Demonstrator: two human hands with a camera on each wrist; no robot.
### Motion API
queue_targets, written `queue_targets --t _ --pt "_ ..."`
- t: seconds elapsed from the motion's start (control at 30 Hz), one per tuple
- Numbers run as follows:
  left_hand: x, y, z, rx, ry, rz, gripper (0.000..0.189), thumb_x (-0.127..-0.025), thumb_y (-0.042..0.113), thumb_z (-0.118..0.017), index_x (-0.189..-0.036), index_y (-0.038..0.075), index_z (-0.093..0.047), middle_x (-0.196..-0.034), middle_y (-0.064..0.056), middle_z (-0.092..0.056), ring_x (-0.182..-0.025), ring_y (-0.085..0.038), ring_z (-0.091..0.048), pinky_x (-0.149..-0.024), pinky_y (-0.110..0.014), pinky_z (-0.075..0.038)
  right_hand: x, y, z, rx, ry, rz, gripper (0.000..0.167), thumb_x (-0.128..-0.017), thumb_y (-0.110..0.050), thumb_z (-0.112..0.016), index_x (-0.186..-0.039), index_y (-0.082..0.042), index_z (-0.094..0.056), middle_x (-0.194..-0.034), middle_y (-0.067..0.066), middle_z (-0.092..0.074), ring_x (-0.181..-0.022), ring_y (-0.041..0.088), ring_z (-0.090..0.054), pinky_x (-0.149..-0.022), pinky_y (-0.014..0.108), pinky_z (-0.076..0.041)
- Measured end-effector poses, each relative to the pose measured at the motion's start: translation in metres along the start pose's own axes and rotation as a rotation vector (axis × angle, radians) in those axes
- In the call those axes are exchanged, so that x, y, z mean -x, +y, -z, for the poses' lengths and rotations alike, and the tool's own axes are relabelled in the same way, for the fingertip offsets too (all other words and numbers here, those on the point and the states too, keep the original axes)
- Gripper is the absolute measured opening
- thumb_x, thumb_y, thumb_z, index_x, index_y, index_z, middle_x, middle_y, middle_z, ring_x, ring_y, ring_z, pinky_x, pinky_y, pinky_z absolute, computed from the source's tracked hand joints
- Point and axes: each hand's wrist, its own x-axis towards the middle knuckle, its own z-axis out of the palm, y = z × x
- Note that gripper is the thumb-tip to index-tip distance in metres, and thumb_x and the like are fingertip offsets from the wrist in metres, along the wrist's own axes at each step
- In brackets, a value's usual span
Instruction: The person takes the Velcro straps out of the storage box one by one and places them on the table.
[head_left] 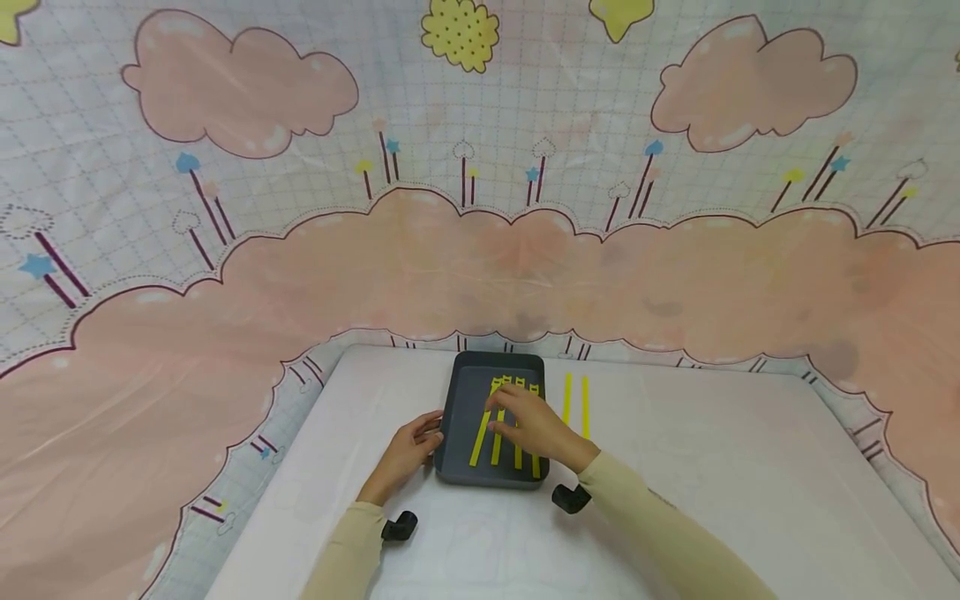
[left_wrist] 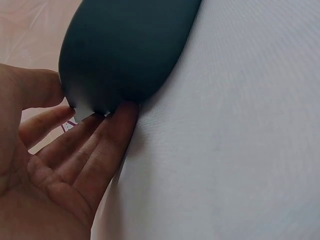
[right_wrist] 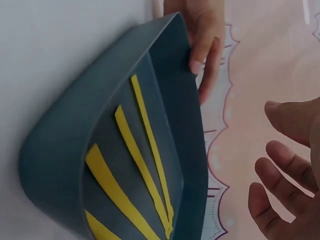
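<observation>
A dark grey rectangular tray (head_left: 463, 404) lies on the white table, with several thin yellow strips (right_wrist: 118, 194) lengthwise on its floor. My left hand (head_left: 408, 450) is at the tray's left side; in the left wrist view its nearly straight fingers (left_wrist: 105, 155) touch the outer wall, the thumb close to the edge. Over the tray hovers my right hand (head_left: 534, 423), fingers loosely bent and apart, nothing between them. It hides parts of the strips in the head view. In the right wrist view that hand (right_wrist: 290, 175) appears beyond the tray's wall.
Two more yellow strips (head_left: 567, 398) lie side by side on the table, just right of the tray. White table surface (head_left: 712, 467) extends to the right. A patterned cloth (head_left: 525, 275) with clouds and stars hangs behind and around the table. Each wrist wears a black device (head_left: 572, 498).
</observation>
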Motion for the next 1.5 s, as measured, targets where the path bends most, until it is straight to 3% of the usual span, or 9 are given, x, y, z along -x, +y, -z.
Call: queue_targets --t 0.1,0.2,0.4,0.6,0.93,1.23,1.5 --pt "0.0 0.001 0.0 0.004 0.0 0.002 0.048 -0.098 0.008 -0.058 -0.145 0.008 -0.048 -0.141 -0.023 -0.054 -0.121 -0.035 -0.06 -0.077 -0.037 -0.057 -0.005 0.002 0.0 0.061 -0.028 0.023 0.026 -0.09 -0.019 -0.072 -0.115 -0.015 -0.065 -0.117 0.004 -0.064 -0.115 0.023 -0.062 -0.099 0.041 -0.05" --pt "0.0 0.001 0.0 0.001 0.004 0.002 0.048 -0.098 0.008 -0.058 -0.145 0.009 -0.048 -0.141 -0.022 -0.054 -0.121 -0.034 -0.061 -0.077 -0.035 -0.057 -0.01 0.005 -0.001 0.12 -0.048 0.045 0.026 -0.091 -0.019 -0.072 -0.115 -0.018 -0.064 -0.118 0.003 -0.063 -0.117 0.022 -0.061 -0.099 0.041 -0.05" --pt "0.0 0.001 0.0 -0.001 -0.001 -0.003 0.048 -0.098 0.007 -0.058 -0.145 0.007 -0.047 -0.141 -0.024 -0.053 -0.122 -0.036 -0.06 -0.077 -0.036 -0.057 -0.019 0.007 -0.003 0.247 -0.064 0.116 0.026 -0.09 -0.018 -0.073 -0.114 -0.017 -0.064 -0.112 0.0 -0.061 -0.101 0.016 -0.061 -0.087 0.033 -0.053" --pt "0.0 -0.001 0.001 -0.012 -0.006 -0.008 0.048 -0.098 0.009 -0.058 -0.145 0.008 -0.047 -0.142 -0.023 -0.053 -0.124 -0.037 -0.058 -0.079 -0.037 -0.057 -0.029 0.015 -0.006 0.386 -0.08 0.187 0.026 -0.089 -0.016 -0.073 -0.114 -0.018 -0.065 -0.114 -0.001 -0.06 -0.103 0.017 -0.058 -0.083 0.031 -0.053" --pt "0.001 0.001 0.0 0.015 -0.007 -0.004 0.048 -0.098 0.007 -0.057 -0.145 0.007 -0.047 -0.141 -0.024 -0.053 -0.124 -0.037 -0.058 -0.078 -0.037 -0.056 -0.045 0.028 -0.016 0.417 -0.188 0.145 0.027 -0.09 -0.014 -0.072 -0.116 -0.016 -0.065 -0.117 0.002 -0.061 -0.109 0.019 -0.057 -0.09 0.038 -0.053" --pt "0.003 0.001 -0.001 0.009 0.004 -0.005 0.047 -0.098 0.008 -0.058 -0.144 0.005 -0.047 -0.141 -0.025 -0.053 -0.123 -0.037 -0.059 -0.077 -0.038 -0.057 -0.057 0.038 -0.032 0.636 -0.258 0.178 0.03 -0.092 -0.013 -0.068 -0.12 -0.023 -0.064 -0.117 0.0 -0.062 -0.107 0.018 -0.059 -0.087 0.034 -0.054" --pt "0.002 0.003 -0.002 0.016 0.009 0.005 0.047 -0.098 0.008 -0.057 -0.145 0.006 -0.047 -0.141 -0.024 -0.054 -0.122 -0.037 -0.059 -0.077 -0.038 -0.057 -0.061 0.043 -0.043 0.694 -0.285 0.155 0.029 -0.095 -0.013 -0.065 -0.121 -0.025 -0.064 -0.122 0.0 -0.062 -0.111 0.018 -0.058 -0.087 0.034 -0.054"
